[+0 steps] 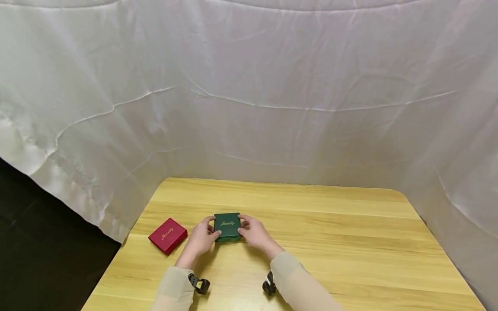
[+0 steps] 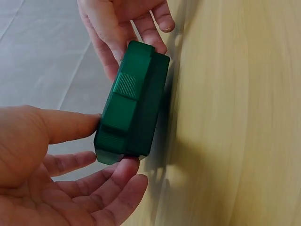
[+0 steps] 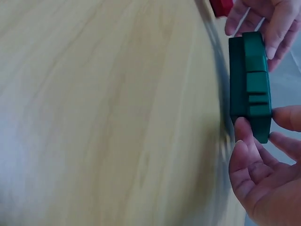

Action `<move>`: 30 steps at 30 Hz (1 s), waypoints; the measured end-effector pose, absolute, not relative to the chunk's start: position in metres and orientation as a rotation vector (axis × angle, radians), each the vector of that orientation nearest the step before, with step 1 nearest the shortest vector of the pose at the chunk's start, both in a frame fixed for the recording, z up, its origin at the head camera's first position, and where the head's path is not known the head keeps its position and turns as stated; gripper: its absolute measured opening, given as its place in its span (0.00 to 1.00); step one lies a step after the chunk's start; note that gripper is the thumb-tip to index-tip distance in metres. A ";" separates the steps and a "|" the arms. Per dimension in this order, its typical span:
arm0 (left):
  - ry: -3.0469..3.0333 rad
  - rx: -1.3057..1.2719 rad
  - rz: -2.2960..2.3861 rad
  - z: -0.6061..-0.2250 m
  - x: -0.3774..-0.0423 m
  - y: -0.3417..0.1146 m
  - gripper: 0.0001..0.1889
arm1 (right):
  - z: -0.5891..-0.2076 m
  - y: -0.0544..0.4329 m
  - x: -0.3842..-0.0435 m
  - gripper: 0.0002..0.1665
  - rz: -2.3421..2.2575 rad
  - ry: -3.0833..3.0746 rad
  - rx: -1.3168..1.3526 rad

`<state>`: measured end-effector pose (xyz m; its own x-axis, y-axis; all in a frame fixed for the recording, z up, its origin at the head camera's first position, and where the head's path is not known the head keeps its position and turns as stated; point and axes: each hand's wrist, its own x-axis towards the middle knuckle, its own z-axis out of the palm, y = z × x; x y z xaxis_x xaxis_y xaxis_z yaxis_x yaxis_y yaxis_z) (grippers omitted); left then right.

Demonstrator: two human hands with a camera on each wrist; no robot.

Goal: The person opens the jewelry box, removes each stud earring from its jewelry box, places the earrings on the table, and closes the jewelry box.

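Between my two hands is a flat green jewelry box (image 1: 227, 225) with gold "Jewelry" lettering on its lid. My left hand (image 1: 201, 237) grips its left side, thumb at the near corner and fingers along the edge. On the opposite side my right hand (image 1: 254, 232) holds it the same way. The left wrist view gives the near side of the green box (image 2: 123, 101), with a ridged tab and the lid projecting beyond the darker base. From the right wrist, the green box (image 3: 256, 84) appears held just over the table, lid closed.
A red jewelry box (image 1: 168, 236) with the same lettering lies closed and turned at an angle, left of my left hand. Both boxes are over a light wood table (image 1: 350, 242). White cloth (image 1: 272, 129) hangs behind the table and at its sides.
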<state>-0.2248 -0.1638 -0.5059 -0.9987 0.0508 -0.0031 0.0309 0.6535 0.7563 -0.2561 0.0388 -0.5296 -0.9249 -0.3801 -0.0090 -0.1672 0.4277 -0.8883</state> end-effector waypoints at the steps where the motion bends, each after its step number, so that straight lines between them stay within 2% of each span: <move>1: 2.829 0.095 1.313 -0.506 -0.225 -0.161 0.28 | -0.528 0.043 -0.255 0.30 -1.523 2.461 -0.471; 9: 2.748 0.337 1.393 -0.502 -0.220 -0.143 0.27 | -0.522 0.078 -0.243 0.34 -1.654 2.394 -0.391; 19: 2.613 0.550 1.384 -0.500 -0.212 -0.119 0.29 | -0.515 0.117 -0.218 0.34 -1.690 2.395 -0.340; 30: 2.498 0.574 1.423 -0.507 -0.203 -0.098 0.31 | -0.516 0.141 -0.198 0.34 -1.691 2.422 -0.309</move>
<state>-0.2030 -0.0978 -0.5074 -0.9024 0.4309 0.0107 0.2289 0.4581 0.8589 -0.1978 0.1407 -0.5161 -0.9638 -0.2657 -0.0217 -0.0712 0.3351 -0.9395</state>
